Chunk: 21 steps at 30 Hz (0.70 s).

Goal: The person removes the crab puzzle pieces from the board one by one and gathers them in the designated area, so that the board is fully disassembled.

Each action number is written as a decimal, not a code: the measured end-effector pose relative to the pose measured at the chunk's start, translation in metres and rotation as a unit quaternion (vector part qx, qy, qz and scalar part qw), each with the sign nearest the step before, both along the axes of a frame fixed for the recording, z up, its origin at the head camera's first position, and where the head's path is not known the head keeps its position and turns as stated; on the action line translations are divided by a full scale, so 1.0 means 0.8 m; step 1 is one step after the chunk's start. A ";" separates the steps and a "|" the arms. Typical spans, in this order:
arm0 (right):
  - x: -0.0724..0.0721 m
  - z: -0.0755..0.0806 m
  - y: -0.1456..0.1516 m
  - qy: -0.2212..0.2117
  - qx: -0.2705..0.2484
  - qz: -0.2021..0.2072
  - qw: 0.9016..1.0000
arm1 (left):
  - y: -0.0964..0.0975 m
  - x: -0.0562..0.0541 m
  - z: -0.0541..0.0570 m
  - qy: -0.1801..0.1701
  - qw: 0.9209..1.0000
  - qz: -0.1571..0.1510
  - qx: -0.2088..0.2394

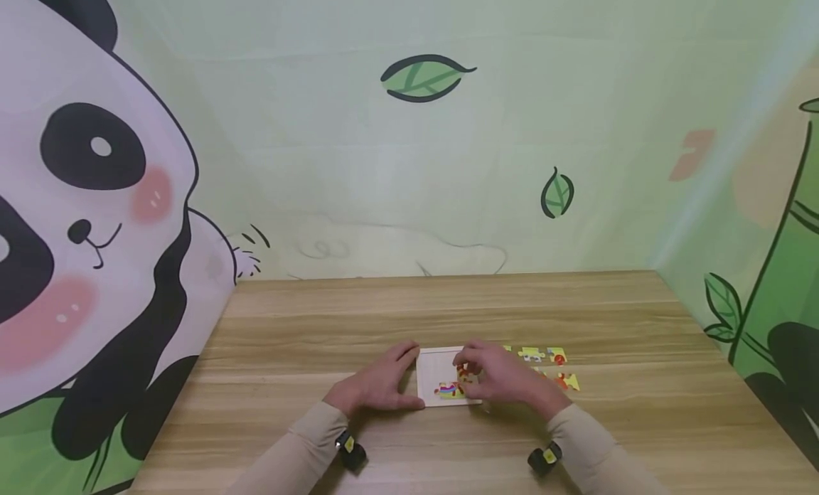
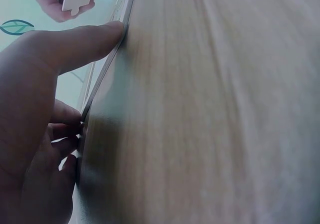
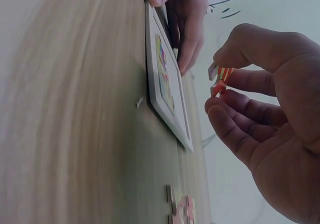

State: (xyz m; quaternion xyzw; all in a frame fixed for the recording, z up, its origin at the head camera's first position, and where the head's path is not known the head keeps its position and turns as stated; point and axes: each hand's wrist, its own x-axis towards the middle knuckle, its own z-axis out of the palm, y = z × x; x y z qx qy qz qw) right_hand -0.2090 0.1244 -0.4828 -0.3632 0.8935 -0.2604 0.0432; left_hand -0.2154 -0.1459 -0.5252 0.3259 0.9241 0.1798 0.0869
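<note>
A white square puzzle tray (image 1: 434,365) lies on the table between both hands. My left hand (image 1: 382,382) rests at its left side, the thumb touching the near corner and the fingertips the far one. Raised over the tray's right part, my right hand (image 1: 507,373) pinches a jigsaw piece between thumb and fingertips. That jigsaw piece (image 3: 220,81) has red and yellow stripes in the right wrist view; its pale back shows in the left wrist view. Colourful pieces (image 1: 448,390) lie inside the tray along its near side; the right hand partly hides them.
Several loose jigsaw pieces (image 1: 531,354) lie on the wooden table (image 1: 307,317) to the right of the tray, some behind the right hand. A small pale scrap (image 3: 139,102) sits near the tray's edge. A panda-print backdrop (image 1: 422,196) stands behind the table.
</note>
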 end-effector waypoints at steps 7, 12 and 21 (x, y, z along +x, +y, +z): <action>0.000 -0.001 0.016 -0.018 -0.004 -0.009 1.000 | 0.000 0.001 0.000 0.002 1.000 0.000 0.001; 0.002 0.000 0.029 -0.003 -0.008 -0.019 1.000 | 0.001 0.002 0.001 0.001 1.000 0.001 0.003; 0.010 0.000 0.049 0.033 0.000 -0.017 0.999 | 0.000 0.003 0.003 0.001 1.000 0.000 0.003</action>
